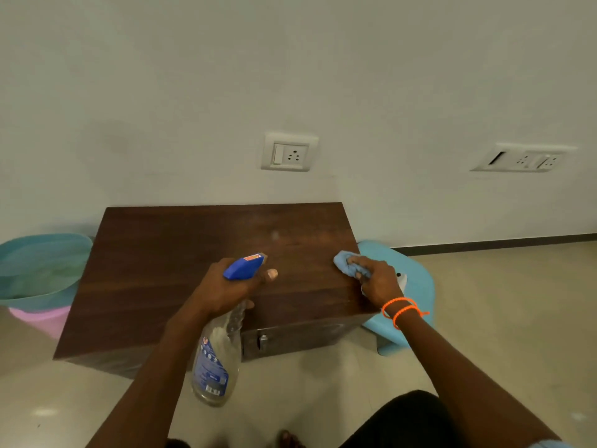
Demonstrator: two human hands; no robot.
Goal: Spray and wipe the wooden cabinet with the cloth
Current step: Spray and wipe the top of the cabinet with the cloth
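Note:
A low dark wooden cabinet (181,263) stands against the white wall, with a small metal latch on its front. My left hand (226,289) grips a clear spray bottle (216,360) by its neck; the blue nozzle points over the cabinet top and the bottle hangs in front of the cabinet's front edge. My right hand (376,279) presses a bunched light blue cloth (347,265) onto the right side of the cabinet top. Orange string bands circle my right wrist.
A teal tub (38,270) sits in a pink one (45,318) left of the cabinet. A light blue plastic stool (416,286) stands at its right. Two socket plates (289,152) are on the wall. Beige tile floor lies around; my knee shows at the bottom.

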